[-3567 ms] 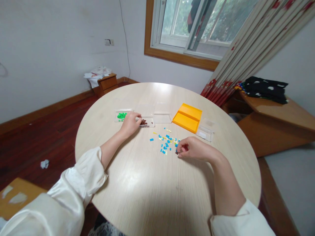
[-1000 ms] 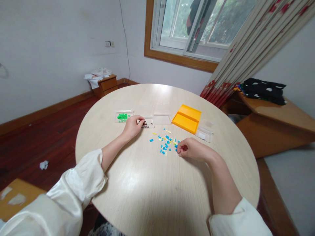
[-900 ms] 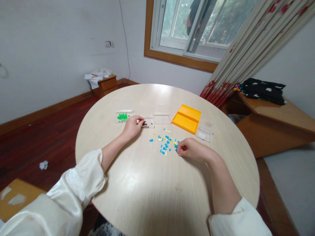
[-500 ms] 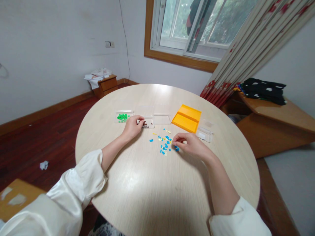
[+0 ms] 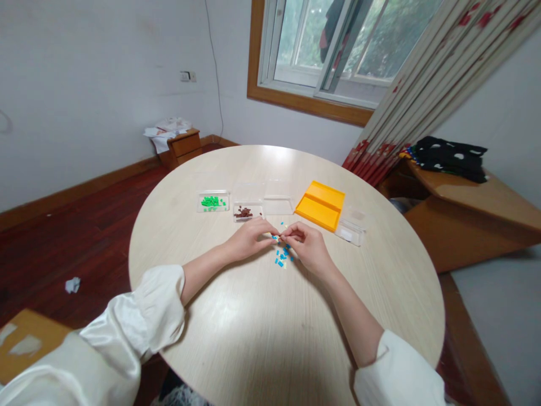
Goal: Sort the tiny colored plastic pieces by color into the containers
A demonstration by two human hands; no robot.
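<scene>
A round, pale wood-grain table (image 5: 262, 327) takes up the middle of the view, with a window (image 5: 321, 56) beyond it and a long cream curtain (image 5: 406, 84) with red patterning hanging to the window's right. A brown wooden cabinet (image 5: 469, 225) at the far right bears a folded black cloth (image 5: 452, 158) with white spots; a small wooden nightstand (image 5: 187, 145) beyond the table's left side holds papers (image 5: 167, 128). Over the middle of the table the left hand (image 5: 249, 239) and the right hand (image 5: 308, 245) come together, fingertips just beside each other above the scattered pieces. The left thumb and forefinger are slightly parted; the right thumb and fingers are drawn into a pinch. Whether either has hold of a piece is too small to tell. Beyond the right hand lies a yellow two-section tray (image 5: 322, 206), with a clear lidded box (image 5: 350, 232) just beside its near right corner. Left of the tray stand three clear boxes in a row: the right box (image 5: 279, 207), the middle box (image 5: 256, 213) with brown pieces (image 5: 244, 212) inside, and the left box (image 5: 227, 195) with green pieces (image 5: 211, 201) inside. Small blue pieces (image 5: 280, 263) and a few pale yellow pieces (image 5: 285, 265) lie loose on the table, under and just in front of the fingertips.
</scene>
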